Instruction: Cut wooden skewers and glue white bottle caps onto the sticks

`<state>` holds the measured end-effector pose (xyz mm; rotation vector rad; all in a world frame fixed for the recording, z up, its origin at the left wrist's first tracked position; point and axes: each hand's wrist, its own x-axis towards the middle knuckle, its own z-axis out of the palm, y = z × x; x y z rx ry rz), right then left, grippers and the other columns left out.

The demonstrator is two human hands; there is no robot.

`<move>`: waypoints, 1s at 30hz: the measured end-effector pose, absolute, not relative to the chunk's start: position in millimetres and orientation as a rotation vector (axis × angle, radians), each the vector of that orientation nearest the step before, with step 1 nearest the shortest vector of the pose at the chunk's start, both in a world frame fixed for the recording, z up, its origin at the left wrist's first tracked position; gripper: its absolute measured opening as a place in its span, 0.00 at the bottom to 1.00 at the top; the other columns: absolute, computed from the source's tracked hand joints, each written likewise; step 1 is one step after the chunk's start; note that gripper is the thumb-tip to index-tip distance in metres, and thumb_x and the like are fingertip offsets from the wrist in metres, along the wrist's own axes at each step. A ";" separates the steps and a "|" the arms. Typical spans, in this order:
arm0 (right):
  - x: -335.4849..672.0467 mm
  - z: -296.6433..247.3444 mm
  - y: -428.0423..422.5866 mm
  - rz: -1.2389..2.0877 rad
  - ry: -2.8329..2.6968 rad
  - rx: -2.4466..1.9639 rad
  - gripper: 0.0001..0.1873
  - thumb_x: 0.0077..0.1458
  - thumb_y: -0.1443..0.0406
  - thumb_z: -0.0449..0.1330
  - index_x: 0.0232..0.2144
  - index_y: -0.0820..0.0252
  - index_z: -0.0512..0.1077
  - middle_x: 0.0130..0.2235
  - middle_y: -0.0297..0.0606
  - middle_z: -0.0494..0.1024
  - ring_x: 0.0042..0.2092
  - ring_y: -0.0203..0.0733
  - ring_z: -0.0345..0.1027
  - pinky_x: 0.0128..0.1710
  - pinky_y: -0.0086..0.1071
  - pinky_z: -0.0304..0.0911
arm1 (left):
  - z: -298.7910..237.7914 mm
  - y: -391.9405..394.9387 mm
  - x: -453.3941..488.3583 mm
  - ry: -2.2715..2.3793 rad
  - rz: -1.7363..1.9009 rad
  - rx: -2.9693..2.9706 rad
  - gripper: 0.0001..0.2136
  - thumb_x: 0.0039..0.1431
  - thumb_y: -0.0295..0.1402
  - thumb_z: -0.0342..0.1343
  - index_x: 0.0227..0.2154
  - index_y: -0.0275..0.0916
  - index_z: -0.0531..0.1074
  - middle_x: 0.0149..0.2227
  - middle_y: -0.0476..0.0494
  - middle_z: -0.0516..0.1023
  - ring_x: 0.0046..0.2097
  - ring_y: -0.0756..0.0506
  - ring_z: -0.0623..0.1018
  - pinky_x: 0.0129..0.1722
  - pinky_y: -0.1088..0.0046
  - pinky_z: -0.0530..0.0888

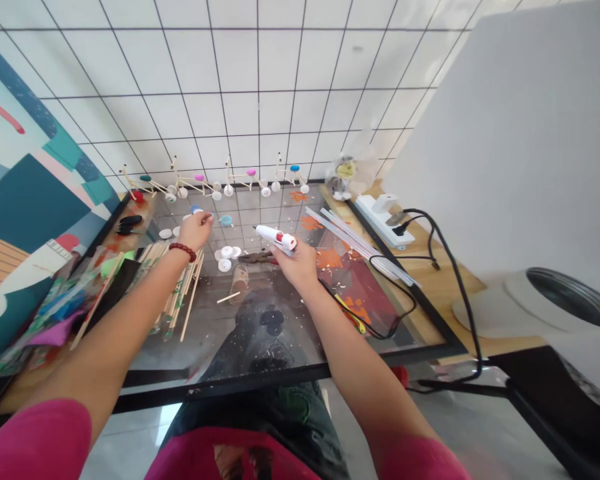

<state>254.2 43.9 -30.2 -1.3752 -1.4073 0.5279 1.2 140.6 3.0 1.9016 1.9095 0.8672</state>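
Take the middle of the glass tabletop (290, 333) as the clock's centre, with 12 toward the tiled wall (280, 63). Your right hand (300, 263) is wrapped around a white glue gun (276, 237) close to 12 o'clock, its dark nozzle pointing toward 10. The gun is raised above the glass, well apart from the row of models. Your left hand (195, 230) is up at 10 o'clock, thumb and fingers drawn together; you cannot tell from this view whether they pinch anything small. A beaded bracelet (183, 251) circles that wrist.

Just to the right of your left fingers, near 11, lies a light-blue cap (226, 220). A cluster of white caps (225, 265) sits at about 9 o'clock, and beside it pliers (255, 258) reach toward your right hand. At 8 you have a lone short stick (229, 297), with a bundle of wooden sticks (193, 293) farther out between 8 and 9, partly behind your left forearm.

Along the wall edge, from 10 round to 12, four stick models (240, 177) stand with white round ends and coloured ovals. Clear glue sticks (357, 243) lie toward 2 and 3, with a white power strip (384, 221) beyond them at 2. A yellow cutter (351, 313) lies at 4, beside a looping black cable (397, 320).
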 end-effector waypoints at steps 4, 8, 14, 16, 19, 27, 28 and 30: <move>256.2 -27.4 42.9 0.514 -1.399 -1.323 0.11 0.50 0.59 0.65 0.34 0.59 0.78 0.28 0.33 0.79 0.30 0.42 0.72 0.34 0.32 0.65 | 1.5 151.3 28.1 1.732 0.531 2.596 0.16 0.59 0.31 0.52 0.47 0.37 0.78 0.53 0.34 0.78 0.57 0.36 0.72 0.58 0.57 0.64; 257.9 -24.7 41.3 0.513 -1.389 -1.311 0.11 0.50 0.58 0.65 0.32 0.60 0.77 0.27 0.33 0.79 0.29 0.40 0.70 0.32 0.30 0.64 | -2.6 175.0 37.9 1.837 0.306 2.684 0.12 0.58 0.27 0.51 0.37 0.36 0.80 0.47 0.32 0.80 0.59 0.34 0.70 0.63 0.49 0.54; 257.4 -30.3 44.2 0.536 -1.379 -1.299 0.12 0.50 0.59 0.65 0.35 0.60 0.78 0.30 0.36 0.81 0.31 0.42 0.72 0.34 0.32 0.66 | 15.7 177.7 -15.1 2.028 0.295 2.565 0.11 0.57 0.30 0.53 0.38 0.36 0.79 0.48 0.31 0.80 0.58 0.32 0.71 0.61 0.46 0.55; 257.1 -32.9 44.9 0.544 -1.383 -1.303 0.12 0.50 0.58 0.65 0.35 0.59 0.78 0.30 0.36 0.81 0.31 0.43 0.73 0.35 0.33 0.66 | 27.5 160.0 -26.6 2.002 0.506 2.549 0.13 0.57 0.34 0.54 0.41 0.36 0.79 0.50 0.34 0.80 0.57 0.34 0.72 0.60 0.53 0.60; 256.7 -36.5 45.0 0.553 -1.390 -1.310 0.12 0.50 0.58 0.65 0.35 0.59 0.78 0.30 0.35 0.81 0.31 0.43 0.73 0.37 0.34 0.67 | 35.7 116.7 -27.3 2.033 0.755 2.471 0.16 0.61 0.37 0.49 0.42 0.34 0.78 0.46 0.35 0.81 0.51 0.36 0.76 0.54 0.58 0.68; 254.0 -37.6 42.9 0.592 -1.388 -1.302 0.15 0.50 0.56 0.65 0.36 0.60 0.78 0.31 0.36 0.81 0.32 0.43 0.72 0.38 0.35 0.67 | -0.5 27.2 -0.4 1.679 0.896 2.601 0.14 0.62 0.40 0.52 0.38 0.38 0.79 0.40 0.39 0.82 0.45 0.38 0.78 0.49 0.60 0.71; 253.8 -36.5 42.1 0.594 -1.383 -1.297 0.15 0.50 0.56 0.65 0.36 0.60 0.78 0.31 0.36 0.81 0.32 0.44 0.73 0.38 0.35 0.67 | -3.6 24.9 -0.3 1.715 0.891 2.619 0.14 0.61 0.41 0.53 0.39 0.37 0.80 0.41 0.38 0.82 0.45 0.37 0.77 0.49 0.59 0.71; 253.8 -34.1 40.4 0.594 -1.364 -1.289 0.17 0.49 0.55 0.65 0.36 0.61 0.78 0.31 0.37 0.81 0.33 0.44 0.73 0.38 0.35 0.67 | -7.4 23.1 -0.8 1.776 0.858 2.650 0.16 0.60 0.43 0.55 0.40 0.37 0.80 0.42 0.36 0.81 0.46 0.36 0.77 0.49 0.58 0.70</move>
